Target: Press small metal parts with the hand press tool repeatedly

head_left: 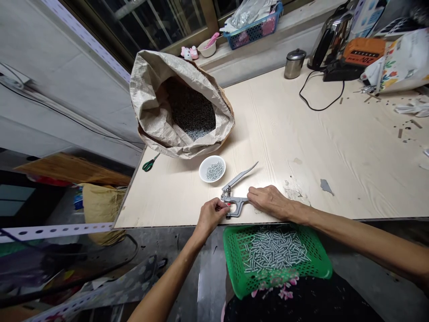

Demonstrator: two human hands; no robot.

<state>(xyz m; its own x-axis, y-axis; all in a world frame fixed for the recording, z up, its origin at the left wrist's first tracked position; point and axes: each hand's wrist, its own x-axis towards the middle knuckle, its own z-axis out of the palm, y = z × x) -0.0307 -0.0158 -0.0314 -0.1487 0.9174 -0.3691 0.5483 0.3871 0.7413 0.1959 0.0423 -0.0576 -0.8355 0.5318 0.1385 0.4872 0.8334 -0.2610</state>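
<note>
Near the table's front edge lies a grey pair of snap-fastener pliers (238, 202), its long upper handle raised away from the lower one. My right hand (268, 201) is closed around the end of the lower handle. At the jaw, by a small red part, the fingers of my left hand (212, 214) are pinched together; what they hold, if anything, is too small to make out. Just behind the pliers stands a white bowl (203, 172) with small silvery metal pieces. A green basket (236, 281) full of similar spring-like pieces rests at my lap, below the table edge.
A large open sack (147, 105) of dark and silvery pieces stands at the back left. Green-handled scissors (149, 164) lie by the left edge. A metal canister (295, 64), a kettle (330, 38), an orange box (363, 51) and a black cable (310, 106) occupy the back right.
</note>
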